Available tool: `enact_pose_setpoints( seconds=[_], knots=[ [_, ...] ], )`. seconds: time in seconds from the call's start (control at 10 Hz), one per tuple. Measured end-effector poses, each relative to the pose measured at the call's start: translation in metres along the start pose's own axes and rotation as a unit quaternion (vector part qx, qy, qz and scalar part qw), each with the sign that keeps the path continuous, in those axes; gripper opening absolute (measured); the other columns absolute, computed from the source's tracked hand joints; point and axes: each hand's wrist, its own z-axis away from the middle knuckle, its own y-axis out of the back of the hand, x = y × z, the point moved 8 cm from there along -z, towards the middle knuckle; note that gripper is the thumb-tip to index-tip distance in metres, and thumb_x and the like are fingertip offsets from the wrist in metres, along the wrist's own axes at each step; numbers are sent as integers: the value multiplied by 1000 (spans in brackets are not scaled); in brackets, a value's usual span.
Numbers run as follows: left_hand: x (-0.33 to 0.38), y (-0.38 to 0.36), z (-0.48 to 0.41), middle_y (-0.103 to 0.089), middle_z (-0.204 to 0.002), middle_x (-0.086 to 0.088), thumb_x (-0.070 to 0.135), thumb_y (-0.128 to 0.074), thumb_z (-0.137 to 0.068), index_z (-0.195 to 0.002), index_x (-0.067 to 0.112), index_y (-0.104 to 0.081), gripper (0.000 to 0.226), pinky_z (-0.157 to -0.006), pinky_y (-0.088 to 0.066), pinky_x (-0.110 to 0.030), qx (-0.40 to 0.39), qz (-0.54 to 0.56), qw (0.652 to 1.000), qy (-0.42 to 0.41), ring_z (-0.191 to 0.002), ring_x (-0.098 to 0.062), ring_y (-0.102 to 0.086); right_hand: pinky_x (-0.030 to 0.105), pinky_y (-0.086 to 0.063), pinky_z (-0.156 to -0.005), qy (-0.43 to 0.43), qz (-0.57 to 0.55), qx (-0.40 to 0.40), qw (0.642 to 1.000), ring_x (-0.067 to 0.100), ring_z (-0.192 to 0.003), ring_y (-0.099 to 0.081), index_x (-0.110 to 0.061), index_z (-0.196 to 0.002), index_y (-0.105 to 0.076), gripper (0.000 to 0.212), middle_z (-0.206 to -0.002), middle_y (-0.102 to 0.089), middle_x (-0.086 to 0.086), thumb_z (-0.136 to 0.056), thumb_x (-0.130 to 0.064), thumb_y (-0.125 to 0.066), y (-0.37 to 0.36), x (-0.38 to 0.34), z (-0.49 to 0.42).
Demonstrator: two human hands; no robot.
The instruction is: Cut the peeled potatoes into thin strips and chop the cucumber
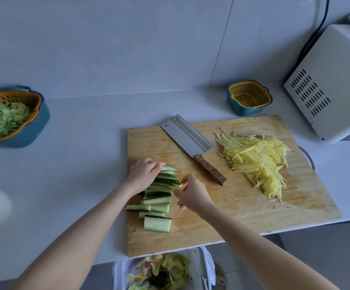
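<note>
At the bottom centre of the frame a white bin [199, 266] lined with a bag holds vegetable peelings [161, 271], standing on a grey floor below the counter edge. Above it a pale grey counter [75, 164] spans the frame. A large wooden cutting board [243, 206] lies on it, set at an angle with its near edge about level with the counter's edge.

On the board's lower left the cucumber pieces [158, 206] lie in a loose row running away from the viewer. They are short lengthwise sections, pale green on the cut faces with dark skin on the edges. The left hand [143, 176] rests on the far end of the row, its fingers curled over the pieces there. The right hand [192, 193] sits just right of the row with its fingertips at the cut ends; whether it pinches a piece I cannot tell.

A cleaver [188, 139] with a wooden handle lies flat mid-board. To its right is a heap of thin yellow potato strips [255, 160].

At the left edge sits a white bowl [0, 208] with something red inside. Higher up, a blue basin with an orange strainer [38, 120] holds shredded greens. A smaller strainer basket [249, 97] stands behind the board, and a white appliance [333, 86] stands at the upper right before the grey tiled wall [128, 38].
</note>
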Motion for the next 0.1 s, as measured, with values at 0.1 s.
enact_pose_setpoints(
  seconds=[0.1],
  knots=[
    [7,12,2,-54,-129,-3,50,-29,-97,-132,28,-53,48,-106,-29,-44,67,-60,996,2,-126,-25,-41,37,-59,-68,40,-13,13,999,23,-70,-69,-3,-110,-53,22,-83,-66,14,-89,-10,-55,39,-13,2]
  ],
)
